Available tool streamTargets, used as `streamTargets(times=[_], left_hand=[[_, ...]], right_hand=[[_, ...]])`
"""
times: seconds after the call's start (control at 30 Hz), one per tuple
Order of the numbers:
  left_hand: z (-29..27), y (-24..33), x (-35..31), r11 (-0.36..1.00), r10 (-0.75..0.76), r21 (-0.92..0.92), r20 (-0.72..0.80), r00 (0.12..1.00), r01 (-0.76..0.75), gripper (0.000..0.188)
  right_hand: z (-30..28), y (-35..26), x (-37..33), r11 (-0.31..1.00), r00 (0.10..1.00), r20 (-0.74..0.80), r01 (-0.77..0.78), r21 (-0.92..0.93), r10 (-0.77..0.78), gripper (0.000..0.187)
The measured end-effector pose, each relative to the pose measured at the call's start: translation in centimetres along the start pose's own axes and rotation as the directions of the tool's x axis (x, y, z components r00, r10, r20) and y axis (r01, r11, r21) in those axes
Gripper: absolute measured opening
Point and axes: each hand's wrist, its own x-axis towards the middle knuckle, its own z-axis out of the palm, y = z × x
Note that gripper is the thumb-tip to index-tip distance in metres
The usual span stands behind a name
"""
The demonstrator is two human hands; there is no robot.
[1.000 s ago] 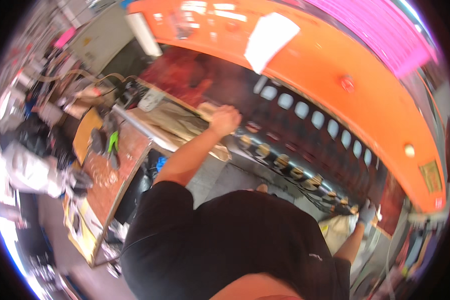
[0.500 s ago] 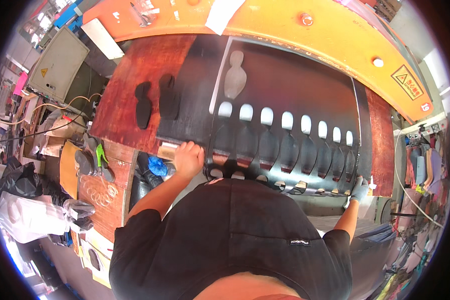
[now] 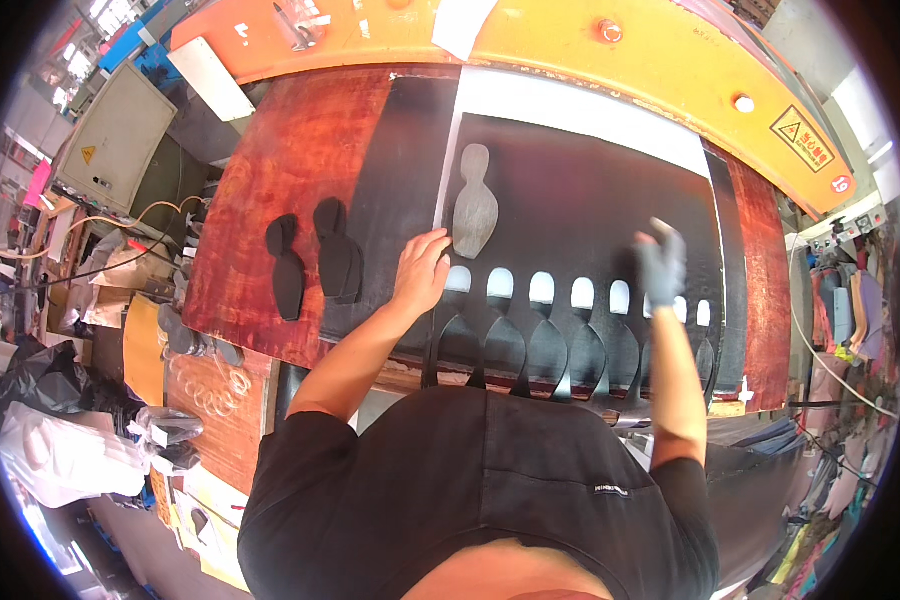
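Observation:
A black sheet [image 3: 590, 210] lies on the worktable before me, with a row of sole-shaped cut-outs [image 3: 505, 345] along its near part. White shows through the tops of these holes. My left hand [image 3: 425, 268] rests at the sheet's left edge, fingers stretched out and holding nothing. Just right of its fingertips is a grey sole-shaped piece [image 3: 476, 205], lying on the sheet. My right hand [image 3: 662, 262], in a grey glove, is over the right part of the sheet near the cut-outs. Motion blurs its fingers.
Black sole-shaped pieces [image 3: 338, 255] lie on the reddish board [image 3: 240, 270] at left. An orange machine beam [image 3: 560, 50] spans the far side. A white strip [image 3: 580, 105] borders the sheet's far edge. A grey cabinet [image 3: 118, 135] stands far left.
The sheet and grey piece have shifted toward me, baring the white strip behind. Both hands have left the near edge and moved farther in over the table.

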Motion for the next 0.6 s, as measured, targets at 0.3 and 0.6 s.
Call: streamTargets(times=[0.3, 0.6], left_hand=[[2.5, -0.2, -1.9, 0.993, -0.088, -0.083, -0.093, 0.992, 0.08, 0.025], [2.8, 0.6, -1.8, 0.993, -0.081, -0.096, -0.112, 0.99, 0.07, 0.027]], right_hand=[[18.5, -17.6, -1.4, 0.903, 0.847, 0.521, 0.134, -0.408, 0.109, 0.075], [14.5, -12.0, 1.9, 0.971, 0.88, 0.443, -0.229, 0.075, 0.173, 0.071]])
